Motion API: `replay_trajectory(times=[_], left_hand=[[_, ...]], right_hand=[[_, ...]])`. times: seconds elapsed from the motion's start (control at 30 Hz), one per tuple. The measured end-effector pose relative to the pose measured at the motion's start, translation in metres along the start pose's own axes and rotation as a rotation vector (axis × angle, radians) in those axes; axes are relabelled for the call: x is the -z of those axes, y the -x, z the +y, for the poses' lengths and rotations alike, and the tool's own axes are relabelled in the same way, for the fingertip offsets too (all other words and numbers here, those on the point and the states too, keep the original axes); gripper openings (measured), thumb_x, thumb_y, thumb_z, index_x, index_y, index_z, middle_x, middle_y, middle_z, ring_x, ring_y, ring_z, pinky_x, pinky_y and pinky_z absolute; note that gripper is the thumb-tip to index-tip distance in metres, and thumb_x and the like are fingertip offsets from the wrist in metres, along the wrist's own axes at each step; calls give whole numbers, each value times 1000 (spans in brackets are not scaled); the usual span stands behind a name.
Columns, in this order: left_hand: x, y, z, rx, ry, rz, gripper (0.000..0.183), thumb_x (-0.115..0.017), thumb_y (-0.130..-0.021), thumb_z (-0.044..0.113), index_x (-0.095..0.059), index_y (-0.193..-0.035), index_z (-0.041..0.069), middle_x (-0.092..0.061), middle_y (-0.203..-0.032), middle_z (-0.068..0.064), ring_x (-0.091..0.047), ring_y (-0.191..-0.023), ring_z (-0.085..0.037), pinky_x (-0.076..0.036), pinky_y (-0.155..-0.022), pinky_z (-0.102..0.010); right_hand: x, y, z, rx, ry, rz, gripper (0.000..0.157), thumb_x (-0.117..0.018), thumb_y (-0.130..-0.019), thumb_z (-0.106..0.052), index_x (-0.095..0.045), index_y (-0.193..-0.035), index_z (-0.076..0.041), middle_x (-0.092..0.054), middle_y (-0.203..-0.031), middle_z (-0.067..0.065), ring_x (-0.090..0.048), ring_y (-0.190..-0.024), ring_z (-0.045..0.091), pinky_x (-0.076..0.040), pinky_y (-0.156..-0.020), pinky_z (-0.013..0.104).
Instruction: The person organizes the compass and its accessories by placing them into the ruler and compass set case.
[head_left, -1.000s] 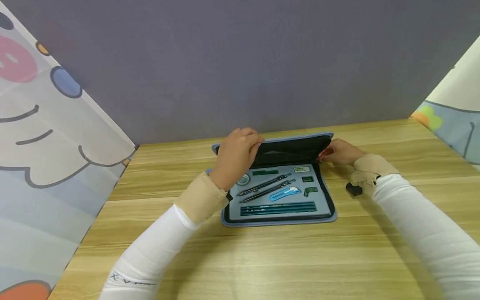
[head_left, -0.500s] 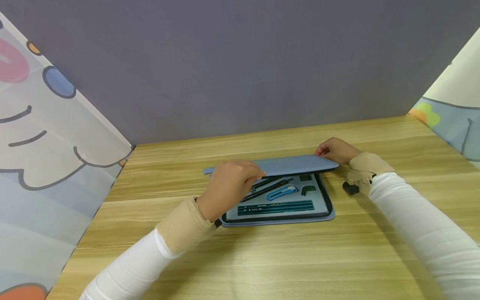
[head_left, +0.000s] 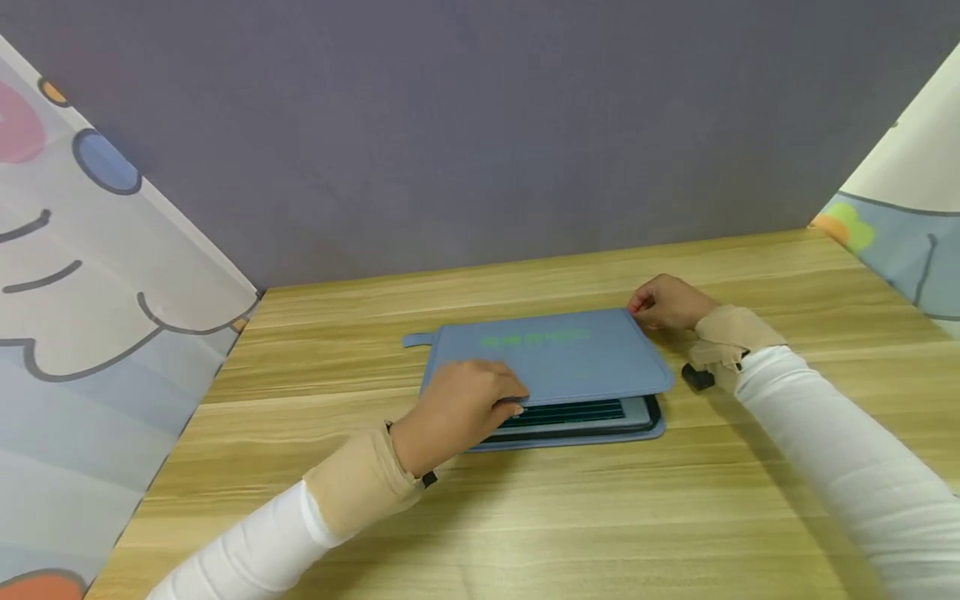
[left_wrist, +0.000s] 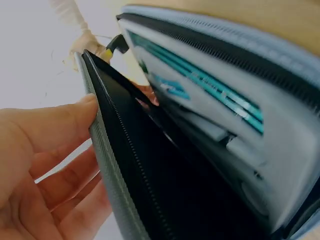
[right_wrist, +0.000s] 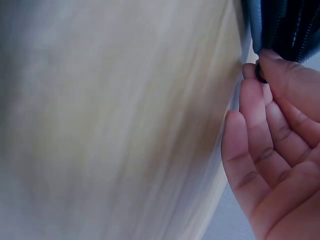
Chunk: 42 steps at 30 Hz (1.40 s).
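A light blue zippered stationery case (head_left: 555, 354) lies on the table with its lid tilted down, leaving a gap at the front. My left hand (head_left: 457, 408) grips the lid's front edge, thumb on the inner side in the left wrist view. Through the gap show dark green pencils (left_wrist: 210, 82) and a blue utility knife (left_wrist: 171, 87) in a grey insert. At the back right corner my right hand (head_left: 670, 302) pinches a small black zipper pull (right_wrist: 259, 72). The lid covers the rest of the contents in the head view.
A fabric loop (head_left: 417, 340) sticks out from the case's back left. The wood-grain table (head_left: 600, 517) meets a grey panel (head_left: 480, 142) behind. Cartoon-printed sheets (head_left: 90, 292) stand at both sides. A black wrist camera (head_left: 697, 377) hangs below the right wrist.
My left hand has brought the lid forward and down from nearly upright, covering most of the contents. The right hand stays at the back right corner.
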<state>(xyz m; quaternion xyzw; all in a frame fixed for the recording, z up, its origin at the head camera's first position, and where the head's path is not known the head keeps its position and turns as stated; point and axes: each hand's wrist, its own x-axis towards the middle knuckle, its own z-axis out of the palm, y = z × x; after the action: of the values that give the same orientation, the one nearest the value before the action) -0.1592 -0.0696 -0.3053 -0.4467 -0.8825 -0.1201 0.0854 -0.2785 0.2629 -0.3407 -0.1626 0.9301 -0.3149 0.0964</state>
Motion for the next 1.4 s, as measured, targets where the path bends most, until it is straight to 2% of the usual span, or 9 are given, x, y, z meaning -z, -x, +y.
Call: replay_trajectory(times=[0.27,0.5,0.6,0.77,0.87,1.1,1.27,1.4], left_hand=[[-18,8,6,12,-89,-39,16,-73,-83,22,-72,-98,17,-68,-96,2,-66,-83,-13,-53,-64,-23],[-32,9,9,7,-127,-57,22,-75,-81,21,-71,-102,16,-67,-97,0,-65,-83,-14,-52,-64,-22],[-36,10,10,3,-145,-88,25,-75,-81,21,-70,-105,17,-66,-102,-1,-64,-85,-16,-52,-63,-21],[-39,9,12,18,-179,-127,24,-74,-82,21,-70,-105,17,-64,-113,-2,-62,-100,-18,-53,-68,-24],[-41,9,13,23,-212,-122,23,-75,-81,22,-71,-103,18,-64,-117,-1,-61,-104,-19,-54,-68,-26],[-45,12,17,10,-279,-103,24,-75,-80,20,-70,-104,18,-65,-116,0,-63,-100,-17,-55,-65,-27],[-45,12,19,-5,-275,-83,23,-76,-78,12,-70,-100,15,-67,-112,-4,-64,-100,-18,-55,-68,-28],[-46,11,19,-20,-288,-73,20,-73,-79,5,-70,-98,13,-68,-109,-5,-65,-97,-18,-55,-69,-27]], right_hand=[[-1,1,-1,27,45,7,9,-59,-85,2,-67,-81,3,-65,-71,3,-55,-63,12,-44,-57,23],[-2,1,0,38,72,13,10,-62,-85,2,-67,-77,0,-65,-70,2,-54,-63,12,-44,-58,23],[-3,2,0,47,93,18,10,-63,-84,2,-66,-75,-1,-64,-69,1,-53,-64,12,-43,-59,24],[-5,1,1,92,152,48,13,-64,-83,3,-64,-72,-3,-63,-69,1,-52,-64,12,-44,-62,28],[-5,2,-1,116,198,67,15,-64,-83,3,-62,-70,-5,-62,-68,0,-51,-64,12,-43,-63,30],[-6,4,-3,151,260,75,21,-65,-82,5,-59,-67,-8,-59,-67,-2,-51,-66,13,-43,-64,32],[-6,6,-3,233,303,90,26,-66,-80,7,-53,-65,-9,-52,-64,-2,-47,-64,14,-41,-63,33],[-7,9,0,264,344,93,28,-68,-80,6,-50,-65,-11,-47,-62,-4,-42,-62,13,-37,-61,31]])
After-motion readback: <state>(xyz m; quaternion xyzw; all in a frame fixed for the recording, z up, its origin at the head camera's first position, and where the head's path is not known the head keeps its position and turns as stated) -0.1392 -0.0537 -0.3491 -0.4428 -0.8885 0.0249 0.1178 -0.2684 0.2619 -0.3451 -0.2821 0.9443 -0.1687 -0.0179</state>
